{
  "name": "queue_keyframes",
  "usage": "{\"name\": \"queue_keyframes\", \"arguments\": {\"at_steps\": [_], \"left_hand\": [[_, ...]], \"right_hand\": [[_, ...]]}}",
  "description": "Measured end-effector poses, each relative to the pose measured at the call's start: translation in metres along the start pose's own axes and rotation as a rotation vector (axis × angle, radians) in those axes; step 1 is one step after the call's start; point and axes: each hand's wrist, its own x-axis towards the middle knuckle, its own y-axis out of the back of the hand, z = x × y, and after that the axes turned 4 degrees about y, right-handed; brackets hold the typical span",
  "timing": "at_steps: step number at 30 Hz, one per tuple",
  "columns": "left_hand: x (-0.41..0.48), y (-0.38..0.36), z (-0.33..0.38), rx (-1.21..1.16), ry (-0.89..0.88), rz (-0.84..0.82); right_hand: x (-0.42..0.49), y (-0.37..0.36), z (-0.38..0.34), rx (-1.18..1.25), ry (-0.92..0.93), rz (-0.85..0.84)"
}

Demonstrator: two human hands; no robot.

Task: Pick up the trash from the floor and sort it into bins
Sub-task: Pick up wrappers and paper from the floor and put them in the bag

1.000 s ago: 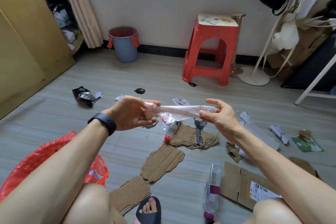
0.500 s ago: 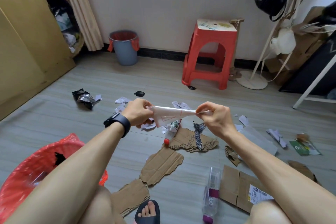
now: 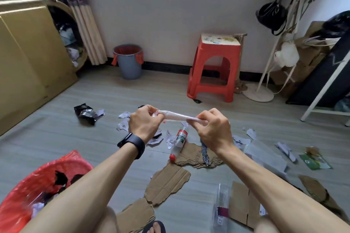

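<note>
A clear plastic wrapper [image 3: 177,115], rolled into a thin tube, stretches between both hands above the floor. My left hand [image 3: 144,123] pinches its left end and my right hand [image 3: 213,128] pinches its right end. A bin lined with a red bag [image 3: 28,191] stands at my lower left with some trash inside. A grey bin with a red liner [image 3: 129,61] stands by the far wall. Below the hands lie a small plastic bottle [image 3: 180,138] with a red cap, torn cardboard [image 3: 167,182], paper scraps [image 3: 124,125] and a black foil wrapper [image 3: 86,114].
A red plastic stool [image 3: 215,68] stands against the wall. A white coat stand [image 3: 265,73] with bags is at the right, a large cardboard box [image 3: 28,58] at the left. A clear bottle [image 3: 220,208], a flattened box [image 3: 244,204] and a green packet [image 3: 314,161] lie at the right.
Both hands have kept hold of the wrapper and twisted it into a tighter, thinner roll. The camera view has tilted upward, showing more of the wall.
</note>
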Motion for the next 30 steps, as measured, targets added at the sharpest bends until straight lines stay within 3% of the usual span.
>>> {"name": "queue_keyframes", "arguments": {"at_steps": [4,6,8,12,16,21,23,26,30], "left_hand": [[-0.019,-0.010,0.009,0.069,-0.212,-0.099],[-0.031,-0.020,0.016,0.137,-0.248,-0.145],[-0.031,-0.028,0.024,0.065,-0.136,-0.164],[-0.019,-0.024,0.036,-0.410,0.203,-0.199],[-0.019,-0.018,0.027,-0.516,0.119,-0.311],[-0.015,-0.024,0.012,-0.407,-0.071,-0.519],[-0.015,-0.027,0.011,-0.273,-0.167,-0.533],[-0.014,-0.026,0.005,-0.056,-0.264,-0.422],[-0.014,-0.014,0.002,0.061,-0.349,-0.385]], "right_hand": [[0.005,0.004,0.005,-0.053,-0.252,0.019],[0.010,0.003,0.000,-0.023,-0.277,0.044],[0.011,0.001,-0.006,0.013,-0.218,0.058],[0.000,-0.017,-0.025,0.036,-0.045,-0.056],[0.006,-0.022,-0.023,0.254,-0.301,-0.147],[0.007,-0.010,-0.014,0.833,-0.700,-0.180],[0.006,-0.006,-0.012,0.905,-0.771,-0.214],[0.004,-0.008,-0.010,0.853,-0.733,-0.324],[0.002,-0.008,-0.011,0.848,-0.594,-0.454]]}}
